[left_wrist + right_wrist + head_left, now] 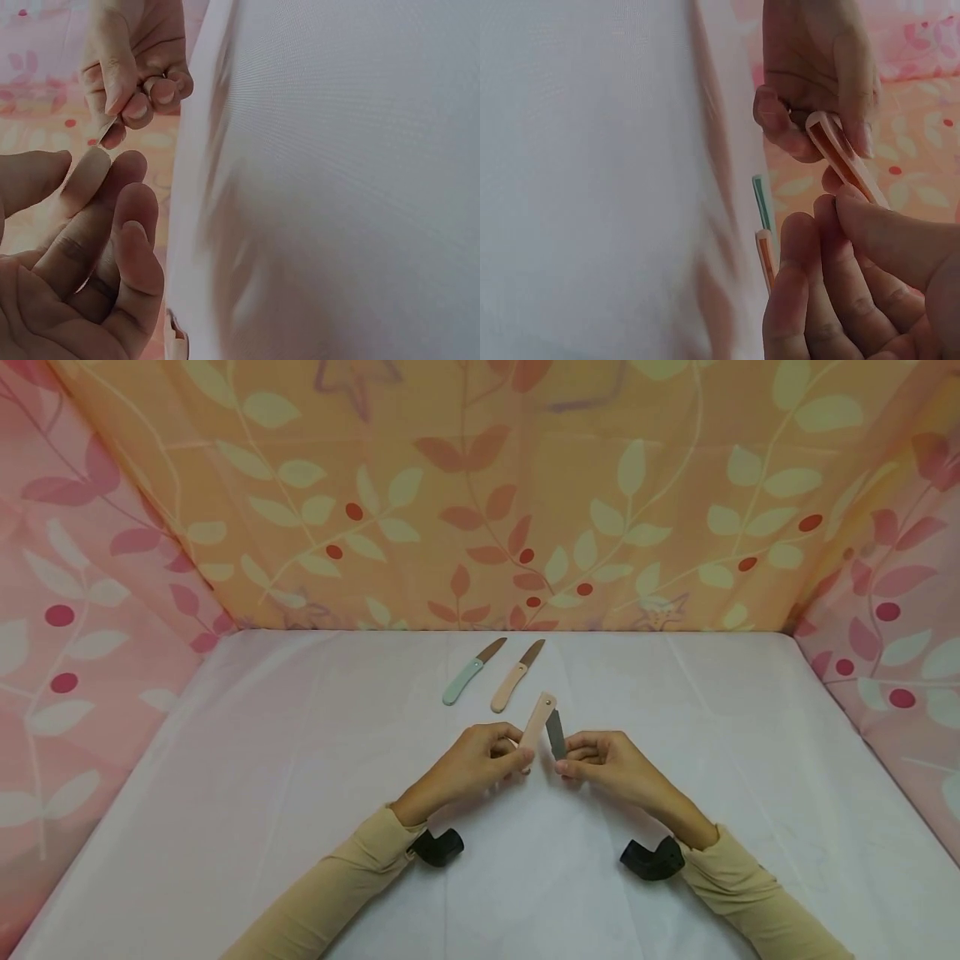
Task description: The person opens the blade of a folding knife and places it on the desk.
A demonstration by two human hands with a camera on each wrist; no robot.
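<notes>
On the white worktop (300, 827), the only loose obstacles are a green-handled knife (467, 675) and a pink-handled knife (516, 677), lying side by side just beyond the folding knife (542, 725) held between the left hand (468, 767) and right hand (609, 763). Broad bare cloth lies open to either side and in front. Patterned fabric walls (480, 502) close the back and both flanks.

A small folding knife (542, 727) with a pale beige handle (537, 720) and a grey blade (556, 734) is held up above the white tabletop. It is partly open: the blade swings out from a pivot at the handle's far end, making a narrow V, with the handle's slot visible in the right wrist view.
</notes>
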